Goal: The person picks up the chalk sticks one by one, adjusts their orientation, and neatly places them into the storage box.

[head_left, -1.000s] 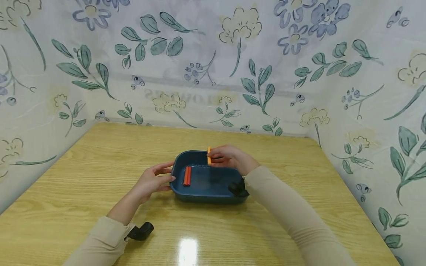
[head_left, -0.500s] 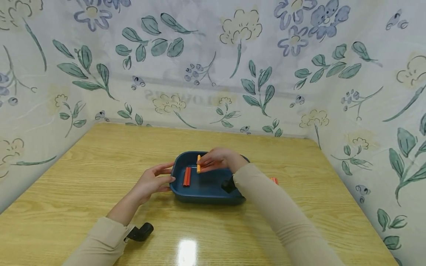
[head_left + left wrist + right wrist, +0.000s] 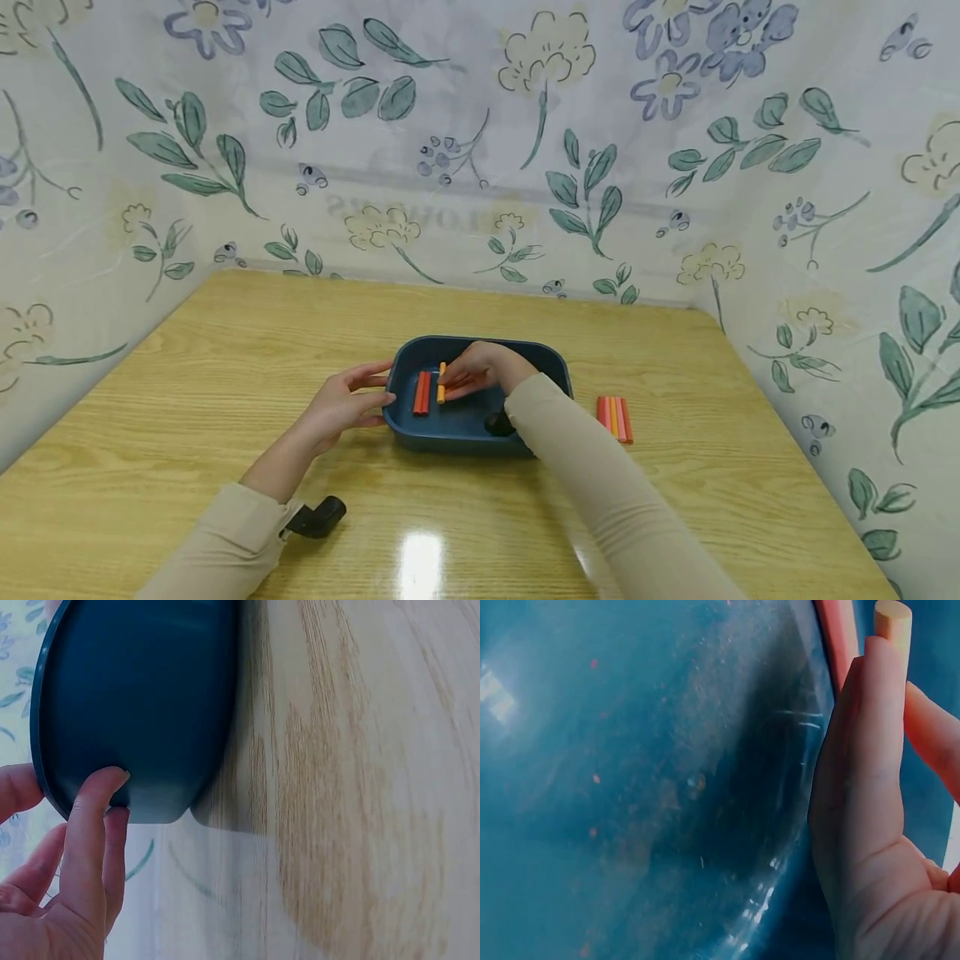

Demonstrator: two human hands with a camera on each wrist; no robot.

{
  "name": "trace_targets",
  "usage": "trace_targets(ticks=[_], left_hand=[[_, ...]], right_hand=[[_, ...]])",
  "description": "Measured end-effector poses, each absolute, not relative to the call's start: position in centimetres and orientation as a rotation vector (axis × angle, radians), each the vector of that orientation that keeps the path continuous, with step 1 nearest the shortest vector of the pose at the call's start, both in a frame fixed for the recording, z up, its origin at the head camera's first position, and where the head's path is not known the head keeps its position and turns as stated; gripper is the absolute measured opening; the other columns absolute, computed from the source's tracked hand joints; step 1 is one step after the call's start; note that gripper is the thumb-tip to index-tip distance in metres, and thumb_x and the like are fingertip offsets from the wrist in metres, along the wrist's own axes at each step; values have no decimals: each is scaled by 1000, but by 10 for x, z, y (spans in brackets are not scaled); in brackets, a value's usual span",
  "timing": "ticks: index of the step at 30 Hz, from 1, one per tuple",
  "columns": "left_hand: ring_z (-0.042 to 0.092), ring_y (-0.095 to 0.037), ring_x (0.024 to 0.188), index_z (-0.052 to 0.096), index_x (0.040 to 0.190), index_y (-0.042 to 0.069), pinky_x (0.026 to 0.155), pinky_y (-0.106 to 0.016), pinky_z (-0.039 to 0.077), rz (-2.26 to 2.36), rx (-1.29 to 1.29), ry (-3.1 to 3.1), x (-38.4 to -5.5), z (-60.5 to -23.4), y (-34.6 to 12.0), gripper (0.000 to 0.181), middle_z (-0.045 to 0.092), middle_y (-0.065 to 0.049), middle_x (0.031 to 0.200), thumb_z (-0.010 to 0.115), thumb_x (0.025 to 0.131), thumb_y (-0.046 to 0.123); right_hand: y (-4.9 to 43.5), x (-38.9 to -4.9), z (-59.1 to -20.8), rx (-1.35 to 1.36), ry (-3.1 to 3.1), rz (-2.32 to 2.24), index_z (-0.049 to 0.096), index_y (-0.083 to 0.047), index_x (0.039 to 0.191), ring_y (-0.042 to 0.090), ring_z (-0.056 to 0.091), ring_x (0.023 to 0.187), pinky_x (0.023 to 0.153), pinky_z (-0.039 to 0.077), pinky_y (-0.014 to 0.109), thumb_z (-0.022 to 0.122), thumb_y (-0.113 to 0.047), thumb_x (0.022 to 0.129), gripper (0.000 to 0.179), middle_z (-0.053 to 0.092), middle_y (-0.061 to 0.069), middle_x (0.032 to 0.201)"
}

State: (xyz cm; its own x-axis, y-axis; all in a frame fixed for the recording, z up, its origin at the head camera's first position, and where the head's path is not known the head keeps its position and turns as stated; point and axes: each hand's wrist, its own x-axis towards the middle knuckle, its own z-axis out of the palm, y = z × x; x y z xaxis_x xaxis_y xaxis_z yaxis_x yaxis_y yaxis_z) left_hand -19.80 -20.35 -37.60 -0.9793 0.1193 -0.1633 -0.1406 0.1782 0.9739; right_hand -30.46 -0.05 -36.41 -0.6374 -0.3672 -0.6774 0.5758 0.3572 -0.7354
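A dark blue rectangular tub (image 3: 480, 447) stands on the table, with red sticks (image 3: 422, 393) lying side by side at its left end. My left hand (image 3: 347, 407) holds the tub's left end, the thumb at the rim and other fingers (image 3: 94, 825) against the outer wall. Inside the tub, my right hand (image 3: 480, 368) pinches a slim orange-yellow stick (image 3: 441, 398) just right of the red ones. In the right wrist view this stick (image 3: 895, 619) has a round, flat end that pokes out past the fingers, and part of it is hidden behind them.
Right of the tub, several red, pink and orange sticks (image 3: 615, 419) lie in a row on the wooden table (image 3: 720, 467). Flower-patterned cloth (image 3: 450, 167) hangs behind and at both sides. Black wrist cameras (image 3: 318, 518) sit at the cuffs.
My right hand has moved left and down into the tub with the orange-yellow stick. Its arm has uncovered the row of sticks on the right. The left hand stays at the tub's end.
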Motion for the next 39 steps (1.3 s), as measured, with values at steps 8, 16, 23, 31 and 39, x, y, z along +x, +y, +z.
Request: trace_targets(ticks=[8, 16, 23, 31, 39], left_hand=[[62, -24, 92, 37, 142, 1, 75, -38, 55, 1897, -26, 2243, -197, -374, -202, 58, 40, -28, 131, 61, 88, 4], [62, -25, 93, 35, 142, 0, 74, -38, 55, 1901, -3, 2241, -197, -373, -202, 59, 39, -29, 132, 61, 89, 4], [63, -25, 92, 36, 142, 1, 75, -38, 55, 1904, -11, 2234, -196, -373, -203, 58, 39, -29, 132, 60, 89, 4], [63, -24, 92, 37, 141, 1, 76, -38, 55, 1885, -23, 2246, -197, -374, -202, 58, 40, -29, 131, 61, 89, 5], [63, -22, 90, 37, 141, 1, 75, -37, 55, 1898, -20, 2237, -197, -374, -203, 58, 40, -28, 132, 60, 89, 4]], right_hand=[[-3, -302, -366, 223, 1754, -1422, 59, 10, 108, 21, 63, 64, 61, 56, 27, 60, 10, 85, 24, 61, 15, 78], [1, -301, -363, 203, 1741, -1459, 51, 10, 125, 23, 63, 71, 80, 53, 34, 57, 11, 86, 39, 62, 20, 93], [5, -303, -355, 111, 1742, -1473, 51, 8, 126, 23, 62, 79, 86, 50, 36, 57, 7, 88, 38, 61, 21, 108], [11, -295, -339, -19, 1713, -1522, 51, 8, 126, 25, 63, 87, 89, 49, 38, 55, 8, 89, 37, 56, 24, 119], [20, -276, -325, -162, 1708, -1551, 47, 11, 129, 24, 65, 87, 90, 48, 40, 54, 6, 90, 40, 51, 29, 125]])
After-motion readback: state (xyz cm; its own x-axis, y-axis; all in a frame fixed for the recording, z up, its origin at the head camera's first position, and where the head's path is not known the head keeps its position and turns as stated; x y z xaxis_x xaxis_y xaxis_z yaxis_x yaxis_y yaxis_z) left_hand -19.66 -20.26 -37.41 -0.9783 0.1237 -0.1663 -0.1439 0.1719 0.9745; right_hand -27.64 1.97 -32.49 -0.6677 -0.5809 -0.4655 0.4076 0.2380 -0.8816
